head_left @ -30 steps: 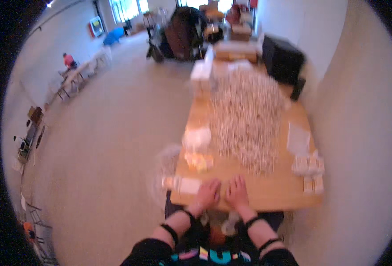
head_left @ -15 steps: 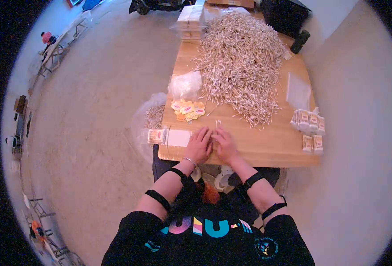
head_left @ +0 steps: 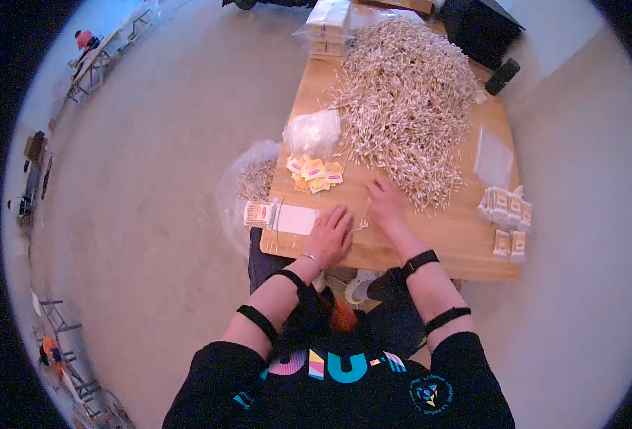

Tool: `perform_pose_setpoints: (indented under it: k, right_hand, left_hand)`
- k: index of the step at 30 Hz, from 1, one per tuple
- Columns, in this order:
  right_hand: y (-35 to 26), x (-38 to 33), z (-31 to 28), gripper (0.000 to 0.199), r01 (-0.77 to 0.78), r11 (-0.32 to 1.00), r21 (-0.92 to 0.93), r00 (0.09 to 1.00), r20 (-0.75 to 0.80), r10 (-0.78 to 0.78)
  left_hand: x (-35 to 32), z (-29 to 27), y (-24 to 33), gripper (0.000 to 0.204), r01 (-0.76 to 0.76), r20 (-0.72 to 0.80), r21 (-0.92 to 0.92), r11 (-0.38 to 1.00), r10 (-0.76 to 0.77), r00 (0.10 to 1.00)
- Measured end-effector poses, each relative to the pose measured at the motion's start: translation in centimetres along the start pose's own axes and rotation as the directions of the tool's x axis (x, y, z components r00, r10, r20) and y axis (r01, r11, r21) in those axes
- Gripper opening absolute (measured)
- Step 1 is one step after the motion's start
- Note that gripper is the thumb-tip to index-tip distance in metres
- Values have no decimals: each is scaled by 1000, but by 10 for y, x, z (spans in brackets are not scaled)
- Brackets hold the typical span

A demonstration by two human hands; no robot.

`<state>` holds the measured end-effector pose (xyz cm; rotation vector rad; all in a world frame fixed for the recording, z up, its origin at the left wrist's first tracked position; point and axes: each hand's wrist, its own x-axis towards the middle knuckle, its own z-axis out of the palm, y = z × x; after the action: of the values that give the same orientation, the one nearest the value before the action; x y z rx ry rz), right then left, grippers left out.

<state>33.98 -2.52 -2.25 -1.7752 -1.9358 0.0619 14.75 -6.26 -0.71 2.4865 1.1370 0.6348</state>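
Cotton swabs point(head_left: 409, 107) lie heaped on the table point(head_left: 466, 247). Left of them, paper cards point(head_left: 316, 172) lie before plastic bags point(head_left: 314, 133); right, packets point(head_left: 500, 205).

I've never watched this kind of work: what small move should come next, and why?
Perhaps the right hand should pick up a few swabs from the swab pile: it is beside the pile's near edge, while the left hand is lower on the table, with loose swabs between the hands.

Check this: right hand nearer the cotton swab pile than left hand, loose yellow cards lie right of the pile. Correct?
Wrong side: head view shows the loose yellow cards left of the cotton swab pile. The right hand is nearer it than the left hand.
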Motion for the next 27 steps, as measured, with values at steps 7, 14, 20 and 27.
perform_pose_setpoints:
  k: [7,14,20,27]
  right_hand:
    - [9,-43,-15,27,-40,996,82,984,-169,53]
    - [4,-69,-23,26,-188,965,181,968,-130,213]
    - [-4,-86,-37,24,-33,983,180,994,-98,51]
    - [-3,-65,-17,14,-158,955,251,963,-175,206]
  left_hand:
    - [3,3,0,36,-25,-29,-22,999,25,999]
    - [5,8,-6,20,-87,-76,-58,995,82,994]
    - [-1,12,-10,19,-55,-101,-94,994,45,994]
    - [5,4,-7,22,-189,-93,-59,980,183,979]
